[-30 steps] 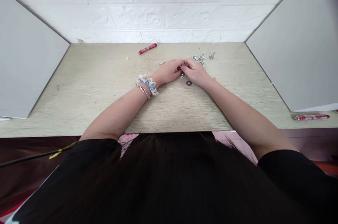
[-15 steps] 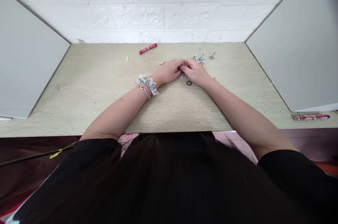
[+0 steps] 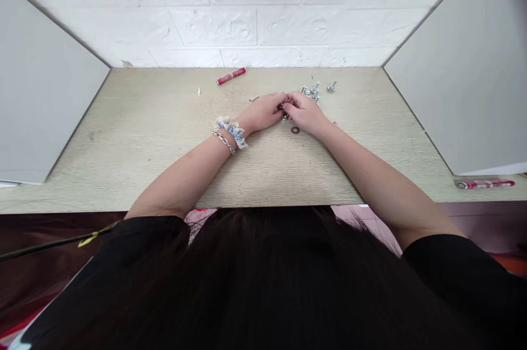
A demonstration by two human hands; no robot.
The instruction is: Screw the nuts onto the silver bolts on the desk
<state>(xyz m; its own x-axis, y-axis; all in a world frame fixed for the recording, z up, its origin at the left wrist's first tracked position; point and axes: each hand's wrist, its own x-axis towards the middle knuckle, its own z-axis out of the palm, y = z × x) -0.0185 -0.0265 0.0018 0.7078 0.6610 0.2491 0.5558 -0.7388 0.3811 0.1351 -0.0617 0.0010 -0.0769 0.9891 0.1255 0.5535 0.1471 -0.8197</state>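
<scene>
My left hand and my right hand meet over the middle of the tabletop, fingertips touching. Both are closed in a pinch around something small, mostly covered by the fingers. A dark reddish bit shows between the fingertips, and a shiny metal piece peeks out just below them; whether they belong together I cannot tell. A flat brown washer lies just below my right hand. Behind my left hand rests a single bolt. Several silver bolts are grouped beyond my right hand, with another bolt to their right.
A red tube lies near the white brick wall; another red tube is at the right front edge. Grey panels flank the wooden tabletop. A small white scrap lies at the left.
Both hands stay in the same place, still pinched together. The whole view shifts very slightly; the bolts, washer and red tubes have not moved on the tabletop.
</scene>
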